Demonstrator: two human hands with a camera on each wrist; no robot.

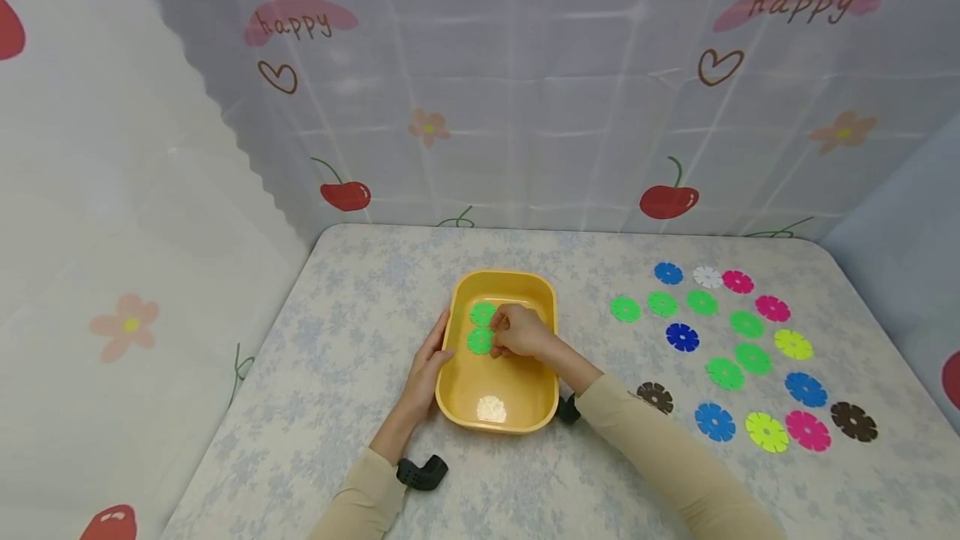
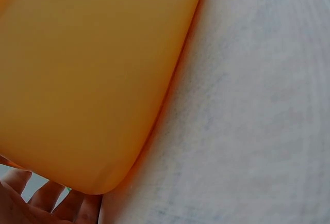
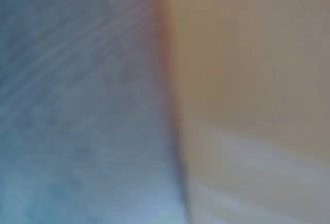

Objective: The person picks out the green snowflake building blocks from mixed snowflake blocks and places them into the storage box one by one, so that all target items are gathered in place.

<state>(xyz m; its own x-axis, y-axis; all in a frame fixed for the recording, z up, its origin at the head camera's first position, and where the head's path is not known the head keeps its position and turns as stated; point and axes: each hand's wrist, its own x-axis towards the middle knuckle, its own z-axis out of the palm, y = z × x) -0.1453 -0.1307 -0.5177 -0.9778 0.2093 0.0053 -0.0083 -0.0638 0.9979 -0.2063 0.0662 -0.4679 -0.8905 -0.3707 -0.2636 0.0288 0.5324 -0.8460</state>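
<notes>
Left hand point(image 1: 429, 365) lies flat along the left wall of the tray point(image 1: 543, 332), fingers straight, palm bracing the yellow plastic; the left wrist view shows those fingers point(image 2: 49, 201) tucked under the tray's rounded corner on the cloth. That brace looks like the right idea: light plastic on a smooth cloth would likely slide, so the hand should press inward rather than lift.

Inside the tray, two green discs point(image 1: 481, 327) lie side by side near the far end. The right hand point(image 1: 519, 332) is down among them, fingers curled at the discs' right edge. It seems to pinch something there, but I cannot tell whether a disc is really between the fingertips. The right wrist view is only blur, no help. To place well, the hand should come low and let the piece lie flat beside the others, not on top.

Over to the right, loose discs point(image 1: 738, 357) spread across the table point(image 1: 337, 373): greens in the middle, blue, pink, yellow, white and brown around them, all well apart from the tray.
</notes>
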